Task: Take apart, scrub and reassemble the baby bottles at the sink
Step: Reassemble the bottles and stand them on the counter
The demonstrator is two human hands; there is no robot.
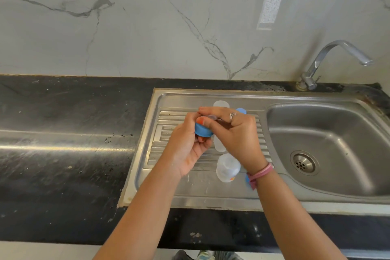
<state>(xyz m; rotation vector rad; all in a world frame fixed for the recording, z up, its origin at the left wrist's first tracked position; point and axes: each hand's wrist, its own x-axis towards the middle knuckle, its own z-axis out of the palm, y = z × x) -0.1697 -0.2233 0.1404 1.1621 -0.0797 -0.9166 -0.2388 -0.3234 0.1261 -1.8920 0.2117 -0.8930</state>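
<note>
My left hand (186, 145) grips a blue bottle collar ring (203, 130) above the ribbed drainboard (160, 154). My right hand (234, 131) pinches a clear teat (210, 116) at the top of that ring. Below my right hand a clear bottle body (228, 167) lies on its side on the drainboard. A frosted cap (221, 104) stands behind my hands, and another frosted piece (219, 143) shows under my right palm. One blue part (241, 110) peeks out behind my right hand. A second blue part (247, 179) is mostly hidden by my right wrist.
The steel sink basin (329, 145) with its drain (304, 162) lies to the right, and a chrome tap (337, 57) stands behind it. A black stone counter (63, 133) stretches to the left, with water drops near the drainboard. A marble wall rises behind.
</note>
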